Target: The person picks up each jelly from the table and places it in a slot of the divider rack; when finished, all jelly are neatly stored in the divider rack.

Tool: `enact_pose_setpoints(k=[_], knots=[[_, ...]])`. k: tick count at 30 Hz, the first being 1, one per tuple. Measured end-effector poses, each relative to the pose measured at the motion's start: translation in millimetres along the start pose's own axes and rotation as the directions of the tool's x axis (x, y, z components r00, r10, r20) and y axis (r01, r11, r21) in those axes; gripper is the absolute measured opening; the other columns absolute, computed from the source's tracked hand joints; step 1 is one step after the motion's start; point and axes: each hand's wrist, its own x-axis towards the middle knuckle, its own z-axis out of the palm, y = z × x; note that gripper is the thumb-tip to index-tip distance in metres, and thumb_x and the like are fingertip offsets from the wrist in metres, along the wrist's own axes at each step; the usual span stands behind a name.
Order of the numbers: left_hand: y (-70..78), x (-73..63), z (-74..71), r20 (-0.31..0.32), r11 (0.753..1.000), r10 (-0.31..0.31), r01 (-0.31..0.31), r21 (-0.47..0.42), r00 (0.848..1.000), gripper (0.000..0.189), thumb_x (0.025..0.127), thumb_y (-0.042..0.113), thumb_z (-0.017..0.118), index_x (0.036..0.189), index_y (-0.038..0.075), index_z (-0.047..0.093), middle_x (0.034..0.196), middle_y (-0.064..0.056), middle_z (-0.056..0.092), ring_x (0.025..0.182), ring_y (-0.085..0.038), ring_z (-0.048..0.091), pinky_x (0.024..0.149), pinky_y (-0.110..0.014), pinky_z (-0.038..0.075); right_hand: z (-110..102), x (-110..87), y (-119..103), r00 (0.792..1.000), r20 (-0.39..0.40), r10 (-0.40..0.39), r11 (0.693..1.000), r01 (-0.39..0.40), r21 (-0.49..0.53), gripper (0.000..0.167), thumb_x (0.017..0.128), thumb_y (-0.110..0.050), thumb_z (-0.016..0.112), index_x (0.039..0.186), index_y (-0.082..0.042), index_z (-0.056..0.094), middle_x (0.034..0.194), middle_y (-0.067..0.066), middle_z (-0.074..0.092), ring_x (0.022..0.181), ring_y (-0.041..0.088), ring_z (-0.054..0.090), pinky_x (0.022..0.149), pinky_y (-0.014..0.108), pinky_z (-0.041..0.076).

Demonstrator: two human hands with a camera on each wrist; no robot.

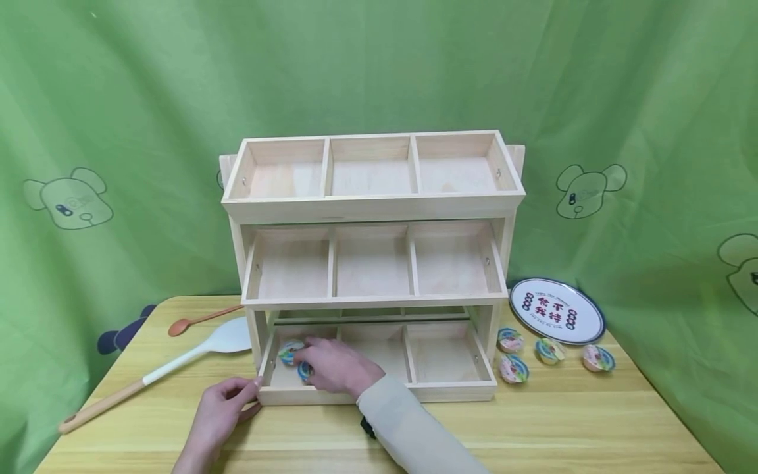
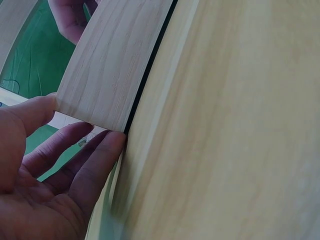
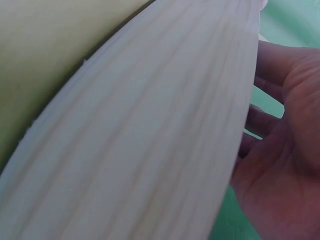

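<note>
A three-tier wooden rack (image 1: 373,209) stands on the table, each tier a tray split into three compartments. My left hand (image 1: 218,411) grips the front left corner of the bottom tray (image 1: 379,395); in the left wrist view the thumb is at its upper edge and the fingers (image 2: 100,165) at its end and lower edge. My right hand (image 1: 337,365) reaches into that tray's left compartment, fingers curled around a small jelly cup (image 1: 304,371), partly hidden. Another jelly cup (image 1: 289,352) lies by its fingertips. In the right wrist view, the tray's front board (image 3: 150,120) hides the right fingertips.
Several jelly cups (image 1: 513,368) lie right of the rack, near an oval white plate (image 1: 547,316) with a dark rim and red characters. To the left are a white spatula (image 1: 222,337) with a wooden handle and a small orange-red spoon (image 1: 183,325). A green curtain (image 1: 379,66) hangs behind.
</note>
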Motion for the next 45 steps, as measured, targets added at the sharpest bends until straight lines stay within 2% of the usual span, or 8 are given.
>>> enact_pose_setpoints(k=[4,8,10,13,17,25,33,45], knots=[[-0.9,-0.5,-1.3,-0.003,1.0,-0.003,0.003,-0.002,1.0,0.03,0.093,0.017,0.071,0.101,-0.011,0.067,0.106,-0.018,0.061,0.096,-0.024,0.062,0.084,-0.031,0.06,-1,-1.4,0,1.0,-0.016,0.001,1.0,-0.001,0.017,0.039,0.085,-0.023,0.078,0.123,-0.022,0.068,0.137,0.011,0.053,0.11,0.021,0.059,0.097,0.031,0.053],[-1.4,-1.2,-2.0,-0.006,1.0,-0.005,0.005,-0.003,1.0,0.03,0.093,0.017,0.071,0.102,-0.011,0.067,0.106,-0.018,0.061,0.097,-0.024,0.062,0.083,-0.032,0.061,-5,-5.8,0,0.999,-0.049,-0.02,0.999,0.022,0.033,0.035,0.086,-0.024,0.078,0.12,-0.02,0.069,0.129,0.006,0.056,0.1,0.014,0.059,0.089,0.024,0.054],[-1.5,-1.2,-2.0,-0.006,1.0,-0.005,0.005,-0.003,1.0,0.03,0.093,0.017,0.071,0.102,-0.011,0.067,0.106,-0.018,0.061,0.097,-0.024,0.062,0.083,-0.032,0.061,-9,-9.7,1,0.998,-0.062,-0.022,0.999,0.025,0.048,0.034,0.087,-0.025,0.076,0.12,-0.019,0.068,0.129,0.005,0.056,0.1,0.013,0.058,0.089,0.026,0.054],[-1.1,-0.3,-1.7,0.002,1.0,0.0,0.0,-0.001,1.0,0.03,0.093,0.017,0.07,0.102,-0.011,0.067,0.107,-0.018,0.061,0.097,-0.024,0.062,0.084,-0.032,0.06,-18,-17.6,3,0.996,-0.082,-0.017,0.999,0.021,0.05,0.035,0.091,-0.027,0.07,0.124,-0.019,0.066,0.136,0.008,0.054,0.112,0.019,0.057,0.098,0.036,0.052],[0.8,0.8,-1.3,0.011,1.0,0.014,-0.014,0.0,1.0,0.028,0.094,0.015,0.069,0.101,-0.012,0.066,0.105,-0.017,0.06,0.095,-0.023,0.061,0.084,-0.031,0.06,-32,-30.7,9,0.996,-0.084,0.006,0.999,-0.001,0.049,0.036,0.096,-0.032,0.064,0.13,-0.02,0.062,0.144,0.011,0.048,0.129,0.026,0.048,0.11,0.046,0.042],[2.7,0.0,-0.8,0.012,1.0,0.017,-0.017,0.004,1.0,0.027,0.094,0.015,0.068,0.099,-0.012,0.066,0.104,-0.017,0.059,0.095,-0.023,0.061,0.084,-0.031,0.06,-45,-51.9,25,0.997,-0.062,0.049,0.988,-0.039,0.147,0.036,0.097,-0.03,0.062,0.131,-0.018,0.062,0.146,0.011,0.046,0.133,0.028,0.043,0.113,0.046,0.037],[3.2,-0.4,-0.3,0.016,1.0,0.01,-0.01,0.001,1.0,0.026,0.094,0.012,0.068,0.101,-0.013,0.066,0.104,-0.017,0.06,0.095,-0.023,0.062,0.084,-0.031,0.06,-45,-66.7,36,0.997,-0.075,0.032,0.987,-0.02,0.158,0.035,0.097,-0.028,0.061,0.129,-0.014,0.063,0.141,0.011,0.051,0.126,0.028,0.05,0.11,0.046,0.042],[5.1,-0.8,-0.4,0.022,1.0,0.009,-0.009,-0.002,1.0,0.026,0.094,0.011,0.067,0.104,-0.013,0.065,0.103,-0.018,0.061,0.093,-0.022,0.063,0.084,-0.031,0.06,-47,-92.8,55,0.988,-0.073,0.134,0.964,-0.113,0.241,0.035,0.098,-0.024,0.06,0.131,-0.013,0.061,0.147,0.017,0.042,0.136,0.037,0.035,0.115,0.057,0.028]])
